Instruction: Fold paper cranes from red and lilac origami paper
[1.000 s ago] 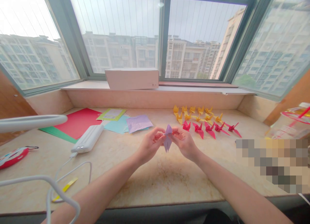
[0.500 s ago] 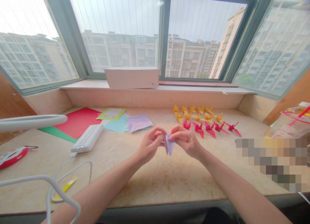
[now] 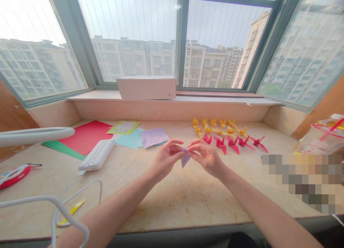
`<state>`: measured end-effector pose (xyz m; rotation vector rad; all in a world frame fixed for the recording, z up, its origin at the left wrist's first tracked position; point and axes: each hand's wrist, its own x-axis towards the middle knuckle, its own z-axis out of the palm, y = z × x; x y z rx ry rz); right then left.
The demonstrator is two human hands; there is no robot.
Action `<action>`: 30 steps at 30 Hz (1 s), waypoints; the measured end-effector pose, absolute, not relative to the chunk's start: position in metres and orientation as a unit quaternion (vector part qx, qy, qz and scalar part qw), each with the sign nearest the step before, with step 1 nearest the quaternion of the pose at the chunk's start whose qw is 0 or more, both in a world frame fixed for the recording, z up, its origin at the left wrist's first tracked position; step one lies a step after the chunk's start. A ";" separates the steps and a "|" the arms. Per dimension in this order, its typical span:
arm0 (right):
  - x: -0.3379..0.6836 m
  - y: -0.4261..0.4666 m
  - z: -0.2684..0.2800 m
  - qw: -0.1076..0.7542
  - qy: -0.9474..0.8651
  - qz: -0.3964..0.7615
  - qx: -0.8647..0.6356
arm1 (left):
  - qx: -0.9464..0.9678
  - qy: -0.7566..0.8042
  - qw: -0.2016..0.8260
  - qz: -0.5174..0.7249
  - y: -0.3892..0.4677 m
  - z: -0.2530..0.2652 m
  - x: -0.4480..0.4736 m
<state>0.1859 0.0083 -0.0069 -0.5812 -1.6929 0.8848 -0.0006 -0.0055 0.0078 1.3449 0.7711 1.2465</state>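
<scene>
A small folded piece of purple origami paper (image 3: 185,160) is pinched between both hands above the counter, with one point hanging down. My left hand (image 3: 168,158) grips its left side between thumb and fingers. On the right side, my right hand (image 3: 204,155) pinches its upper edge. Fingertips cover part of the folds. Behind my left hand lie flat purple sheets (image 3: 154,137) and light blue sheets (image 3: 129,139). Beyond my right hand stand rows of folded paper cranes, yellow ones (image 3: 221,122) at the back and red ones (image 3: 233,144) in front.
Red paper (image 3: 88,133), green paper (image 3: 63,149) and a lime packet (image 3: 123,127) lie at the left. A white power bank (image 3: 98,155) trails a cable near a yellow strip (image 3: 72,211). A white box (image 3: 146,88) stands on the sill; a plastic cup (image 3: 319,139) is at right.
The purple piece has been folded or turned: its two lower points showed before, and now one point hangs down. Both hands stay in nearly the same place, fingers shifted slightly.
</scene>
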 end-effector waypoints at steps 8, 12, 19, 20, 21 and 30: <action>0.179 0.010 -0.003 0.576 -0.650 0.408 -0.280 | 0.546 0.285 0.591 0.520 -0.009 0.016 -0.005; 0.180 0.014 0.001 0.568 -0.591 0.484 -0.307 | 0.594 0.277 0.570 0.495 -0.008 0.015 -0.005; 0.182 0.012 -0.002 0.503 -0.599 0.553 -0.286 | 0.589 0.324 0.539 0.507 -0.003 0.006 -0.003; 0.181 0.011 -0.003 0.489 -0.615 0.550 -0.283 | 0.588 0.331 0.532 0.512 -0.002 0.006 -0.004; 0.181 0.010 -0.003 0.474 -0.632 0.546 -0.279 | 0.588 0.337 0.524 0.515 -0.002 0.006 -0.005; 0.182 -0.008 0.002 0.573 -0.672 0.309 -0.353 | 0.585 0.366 0.485 0.537 0.003 0.004 -0.010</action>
